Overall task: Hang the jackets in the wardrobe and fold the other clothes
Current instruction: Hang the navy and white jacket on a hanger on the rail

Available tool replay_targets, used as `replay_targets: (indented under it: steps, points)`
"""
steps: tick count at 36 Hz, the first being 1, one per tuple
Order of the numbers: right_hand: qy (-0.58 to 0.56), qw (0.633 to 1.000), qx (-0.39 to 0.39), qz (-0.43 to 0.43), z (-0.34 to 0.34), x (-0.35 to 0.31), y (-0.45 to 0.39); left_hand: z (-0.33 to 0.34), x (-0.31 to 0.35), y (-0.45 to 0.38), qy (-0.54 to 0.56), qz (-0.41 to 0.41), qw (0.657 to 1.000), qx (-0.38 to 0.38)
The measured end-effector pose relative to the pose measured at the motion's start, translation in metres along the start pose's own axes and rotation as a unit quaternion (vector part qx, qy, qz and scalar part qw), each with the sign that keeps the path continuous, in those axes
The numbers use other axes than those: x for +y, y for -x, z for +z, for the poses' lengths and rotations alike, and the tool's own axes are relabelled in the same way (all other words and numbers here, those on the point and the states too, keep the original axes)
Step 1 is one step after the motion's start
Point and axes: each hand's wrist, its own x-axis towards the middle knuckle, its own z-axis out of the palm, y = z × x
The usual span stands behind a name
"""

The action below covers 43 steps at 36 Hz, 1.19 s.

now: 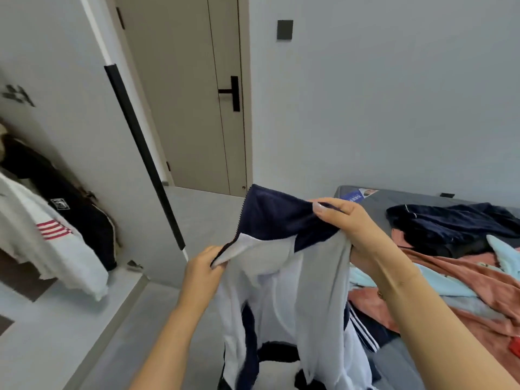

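The navy-and-white jacket (284,266) hangs in the air between the wardrobe (70,153) and the bed (399,358), with its zip edge at the upper left and its lower part drooping below the view. The left hand (204,267) pinches the front edge beside the zip; the right hand (347,223) grips the collar and shoulder area, with the thumb on top of the navy fabric. No hanger is visible in this view. Risk 1: the left-hand pinch holds only a narrow strip of cloth; a sharp shake is likely to pull the strip free, so that the jacket swings from the right hand alone. Risk 2: the trailing lower part can snag the other clothes (450,260) heaped on the bed and drag them off. Two jackets (56,226) already hang in the wardrobe, at the left; crowding them during insertion may dislodge them.
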Motion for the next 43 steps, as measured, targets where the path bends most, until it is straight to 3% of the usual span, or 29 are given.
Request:
replay_targets:
  steps: [6, 9, 11, 13, 15, 18, 21, 25, 28, 34, 38, 40, 43]
  points:
    - [0.007, 0.986, 0.162, -0.035, 0.027, 0.022, -0.035, -0.048, -0.020, 0.001, 0.125, -0.068, 0.990, -0.008]
    - [0.287, 0.937, 0.175, -0.099, 0.032, 0.038, -0.048, -0.076, -0.009, -0.006, 0.213, -0.076, 0.974, 0.010]
    - [0.429, 0.890, 0.128, -0.089, 0.043, 0.041, -0.055, -0.096, 0.001, -0.016, 0.218, -0.050, 0.975, -0.002]
    - [0.400, 0.913, 0.042, -0.064, 0.060, 0.039, -0.057, -0.112, 0.012, -0.028, 0.176, -0.025, 0.983, -0.044]
    - [0.315, 0.944, -0.095, -0.035, 0.088, 0.037, -0.061, -0.118, 0.022, -0.038, 0.098, -0.010, 0.989, -0.109]
    - [0.351, 0.910, -0.218, 0.022, 0.132, 0.052, -0.077, -0.121, 0.028, -0.042, 0.048, -0.016, 0.986, -0.159]
    - [0.391, 0.881, -0.263, 0.048, 0.164, 0.073, -0.103, -0.148, 0.016, -0.045, 0.105, -0.051, 0.990, -0.081]
    - [0.245, 0.925, -0.287, 0.029, 0.213, 0.098, -0.132, -0.201, -0.016, -0.049, 0.127, -0.070, 0.989, -0.007]
    - [0.188, 0.928, -0.320, 0.023, 0.262, 0.119, -0.162, -0.236, -0.040, -0.058, 0.132, -0.090, 0.987, 0.028]
    - [0.175, 0.913, -0.367, -0.012, 0.349, 0.163, -0.253, -0.311, -0.106, -0.092, 0.099, -0.152, 0.978, 0.101]
    - [0.087, 0.910, -0.403, 0.038, 0.395, 0.165, -0.321, -0.365, -0.139, -0.116, 0.003, -0.190, 0.977, 0.101]
    - [0.076, 0.890, -0.449, 0.031, 0.423, 0.157, -0.357, -0.391, -0.149, -0.123, -0.035, -0.205, 0.970, 0.130]
    - [0.154, 0.810, -0.566, 0.018, 0.467, 0.139, -0.406, -0.437, -0.156, -0.119, 0.039, -0.225, 0.938, 0.259]
